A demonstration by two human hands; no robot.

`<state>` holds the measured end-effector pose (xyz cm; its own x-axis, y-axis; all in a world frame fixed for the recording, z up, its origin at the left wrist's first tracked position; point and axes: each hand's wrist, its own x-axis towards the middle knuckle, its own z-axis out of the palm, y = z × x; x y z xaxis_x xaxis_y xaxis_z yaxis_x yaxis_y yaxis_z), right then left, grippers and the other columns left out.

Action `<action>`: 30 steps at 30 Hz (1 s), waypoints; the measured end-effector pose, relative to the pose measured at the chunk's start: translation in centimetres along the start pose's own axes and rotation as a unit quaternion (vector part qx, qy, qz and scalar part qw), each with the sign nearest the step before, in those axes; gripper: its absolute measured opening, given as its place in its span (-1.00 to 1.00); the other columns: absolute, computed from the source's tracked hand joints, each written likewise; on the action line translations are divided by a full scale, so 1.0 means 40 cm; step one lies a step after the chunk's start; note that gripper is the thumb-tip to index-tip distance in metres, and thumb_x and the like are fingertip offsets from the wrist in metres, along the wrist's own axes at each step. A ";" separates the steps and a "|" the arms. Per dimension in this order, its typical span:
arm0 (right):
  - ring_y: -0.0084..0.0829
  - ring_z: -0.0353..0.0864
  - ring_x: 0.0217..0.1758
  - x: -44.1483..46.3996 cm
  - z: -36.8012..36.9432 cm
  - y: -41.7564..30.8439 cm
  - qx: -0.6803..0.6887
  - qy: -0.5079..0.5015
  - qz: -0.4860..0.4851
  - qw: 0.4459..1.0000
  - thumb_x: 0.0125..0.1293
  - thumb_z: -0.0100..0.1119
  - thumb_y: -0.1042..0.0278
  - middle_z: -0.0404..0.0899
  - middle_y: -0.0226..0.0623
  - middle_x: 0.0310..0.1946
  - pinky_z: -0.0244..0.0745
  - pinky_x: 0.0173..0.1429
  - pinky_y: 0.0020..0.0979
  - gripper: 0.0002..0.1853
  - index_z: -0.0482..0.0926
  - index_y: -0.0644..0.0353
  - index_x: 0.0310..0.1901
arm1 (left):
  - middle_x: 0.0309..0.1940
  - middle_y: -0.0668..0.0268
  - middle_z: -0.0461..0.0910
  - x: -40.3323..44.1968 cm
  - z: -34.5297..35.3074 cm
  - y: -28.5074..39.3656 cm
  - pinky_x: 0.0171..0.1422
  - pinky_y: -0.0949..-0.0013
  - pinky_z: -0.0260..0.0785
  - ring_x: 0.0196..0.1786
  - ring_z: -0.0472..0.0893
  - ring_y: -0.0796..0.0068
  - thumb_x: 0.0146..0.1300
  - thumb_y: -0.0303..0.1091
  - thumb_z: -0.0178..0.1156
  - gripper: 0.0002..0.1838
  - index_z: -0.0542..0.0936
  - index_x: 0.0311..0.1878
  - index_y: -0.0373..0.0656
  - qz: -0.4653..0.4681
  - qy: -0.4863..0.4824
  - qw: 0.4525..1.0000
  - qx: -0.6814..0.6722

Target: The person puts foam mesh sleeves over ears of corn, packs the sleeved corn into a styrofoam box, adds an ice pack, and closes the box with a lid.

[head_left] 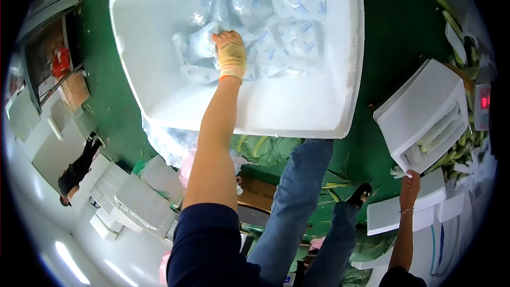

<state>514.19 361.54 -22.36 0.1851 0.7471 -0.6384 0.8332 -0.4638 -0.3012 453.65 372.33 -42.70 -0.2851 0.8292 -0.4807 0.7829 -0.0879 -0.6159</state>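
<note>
The person's left hand (230, 54) grasps a clear pack (202, 41) inside a foam box (276, 107), seemingly arranging, right hand (410, 178) clasping a smaller box (422, 107); next likely needs careful release.

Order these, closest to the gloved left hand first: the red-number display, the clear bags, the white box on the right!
1. Clear bags: right under the left hand.
2. White box: off to the right.
3. Red-number display: farther right, past that box.

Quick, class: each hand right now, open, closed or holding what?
Left hand: closed, apparently on a plastic pack.
Right hand: closed at the edge of a white foam box.
</note>
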 end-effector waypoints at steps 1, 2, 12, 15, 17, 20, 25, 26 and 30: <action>-0.54 0.45 -0.44 -0.027 0.008 0.006 -0.001 0.005 0.007 1.000 0.24 0.04 0.46 0.45 -0.38 -0.46 0.32 -0.36 -0.55 -0.95 0.46 0.21 -0.29 | -0.20 0.22 0.52 0.009 0.012 0.000 0.21 -0.04 0.04 -0.10 0.48 0.30 0.19 -0.38 -0.04 -0.67 0.46 0.02 -0.19 -0.017 0.019 0.999 -0.036; -0.58 0.46 -0.42 -0.064 0.013 0.026 0.071 -0.043 0.020 0.996 0.23 0.05 0.46 0.47 -0.40 -0.45 0.32 -0.34 -0.57 -0.95 0.46 0.22 -0.30 | -0.24 0.26 0.53 0.009 0.022 0.004 0.18 0.08 0.13 -0.14 0.50 0.33 0.18 -0.36 -0.03 -0.71 0.47 -0.04 -0.18 -0.027 0.057 0.998 0.007; -0.51 0.54 -0.24 -0.327 0.035 -0.001 0.398 -0.068 0.206 0.892 0.23 0.05 0.52 0.55 -0.32 -0.29 0.48 -0.11 -0.50 -0.91 0.48 0.27 -0.23 | -0.23 0.08 0.60 -0.109 -0.105 -0.259 -0.09 0.34 0.49 -0.14 0.61 0.38 0.03 -0.50 0.27 -0.50 0.39 0.06 -0.42 0.072 -0.168 0.630 -0.755; -0.51 0.55 -0.16 -0.311 0.018 -0.097 0.431 -0.106 0.131 0.886 0.25 0.13 0.43 0.55 -0.27 -0.21 0.46 -0.07 -0.48 -0.80 0.47 0.23 -0.11 | -0.12 0.12 0.55 -0.279 -0.600 -0.206 -0.01 0.39 0.44 -0.13 0.58 0.35 -0.21 -0.52 0.29 -0.38 0.40 0.05 -0.41 0.113 -0.154 0.625 -0.757; -0.52 0.52 -0.10 -0.265 -0.026 -0.169 0.484 -0.099 0.027 0.869 0.24 0.14 0.43 0.49 -0.27 -0.06 0.44 -0.05 -0.47 -0.64 0.36 0.20 0.07 | -0.11 0.11 0.55 -0.344 -0.731 -0.149 0.03 0.37 0.42 -0.11 0.57 0.33 -0.25 -0.50 0.32 -0.34 0.40 0.05 -0.41 0.145 -0.173 0.625 -0.747; -0.53 0.49 -0.13 -0.168 -0.041 -0.185 0.588 0.022 -0.050 0.807 0.25 0.12 0.43 0.38 -0.26 0.08 0.41 -0.09 -0.48 -0.43 0.13 0.18 0.25 | -0.01 0.18 0.52 -0.466 -1.011 0.142 0.18 0.35 0.29 0.05 0.48 0.37 -0.28 -0.54 0.32 -0.27 0.41 0.13 -0.25 0.411 -0.303 0.526 -0.680; -0.46 0.42 -0.14 -0.073 -0.030 0.036 0.513 0.271 0.154 0.800 0.18 0.17 0.44 0.33 -0.15 0.05 0.42 -0.13 -0.43 -0.35 0.09 0.21 0.26 | -0.11 0.06 0.56 -0.451 -1.147 0.753 0.02 0.36 0.35 -0.11 0.55 0.24 -0.26 -0.23 0.33 -0.22 0.38 0.14 -0.33 0.696 -0.232 0.614 -0.291; -0.43 0.42 -0.14 -0.088 -0.018 0.083 0.452 0.295 0.195 0.819 0.15 0.20 0.43 0.33 -0.14 0.04 0.42 -0.12 -0.42 -0.33 0.09 0.20 0.26 | -0.11 0.07 0.57 -0.458 -1.185 0.828 0.03 0.36 0.34 -0.11 0.56 0.23 -0.28 -0.19 0.35 -0.20 0.40 0.13 -0.32 0.669 -0.294 0.658 -0.179; -0.26 0.38 0.00 -0.202 -0.002 0.221 0.476 0.249 0.230 0.812 0.08 0.21 0.48 0.29 -0.05 0.06 0.38 0.03 -0.33 -0.36 0.17 0.23 0.20 | -0.12 0.06 0.59 -0.442 -1.210 0.894 0.10 0.37 0.31 -0.01 0.54 0.19 -0.23 -0.09 0.36 -0.24 0.46 0.09 -0.32 0.597 -0.253 0.753 -0.109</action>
<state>520.09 351.42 -19.80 0.7473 0.3812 -0.5442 -0.1191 -0.7289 -0.6742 513.45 381.25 -26.00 0.5641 -0.0900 -0.8208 0.7044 -0.4663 0.5352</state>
